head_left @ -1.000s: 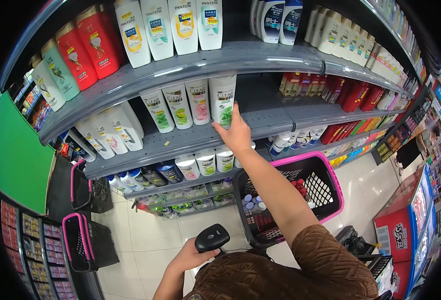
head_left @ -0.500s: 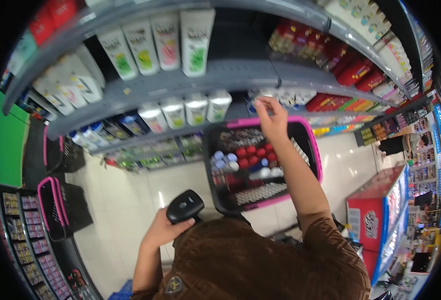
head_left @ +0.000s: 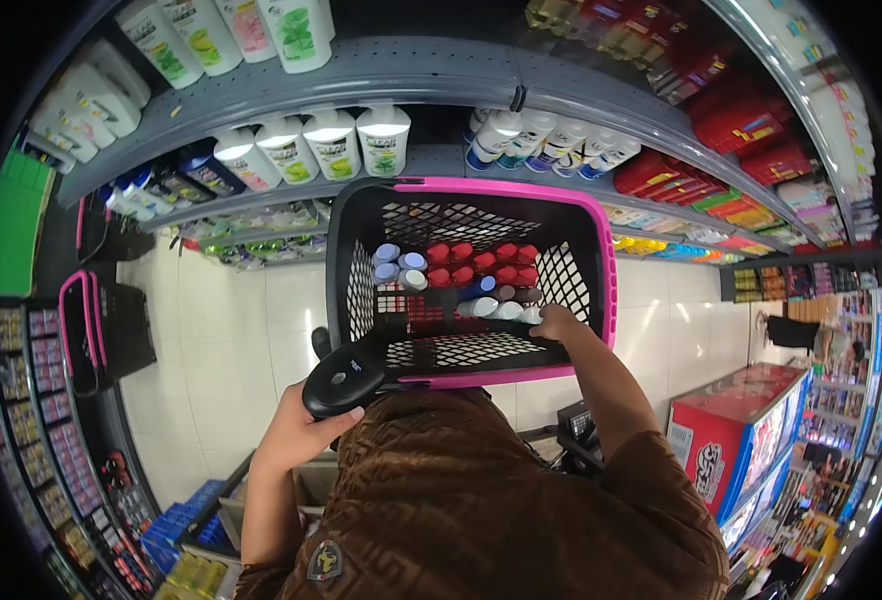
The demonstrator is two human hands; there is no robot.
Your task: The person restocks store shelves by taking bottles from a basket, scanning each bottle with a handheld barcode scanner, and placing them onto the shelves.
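A black barcode scanner point(head_left: 345, 379) is in my left hand point(head_left: 304, 425), its head over the near left corner of the basket. The black basket with a pink rim point(head_left: 606, 262) holds several red-capped bottles point(head_left: 483, 263), lilac-capped bottles point(head_left: 387, 262) at the left and white-topped bottles point(head_left: 483, 307) lower down. Inside its near right part, my right hand point(head_left: 557, 324) has its fingers closed on the rightmost white-topped bottle point(head_left: 531, 316).
Shelves point(head_left: 361, 75) with shampoo bottles point(head_left: 383, 138) run along the far side of the basket. Two black-and-pink baskets point(head_left: 111, 330) stand at the left. A red freezer point(head_left: 721, 425) is at the right, and a person point(head_left: 799, 330) is beyond it.
My right hand has left the shampoo on the shelf and come down into the basket, closing on a bottle. The view has shifted down, and the scanner stays in my left hand.
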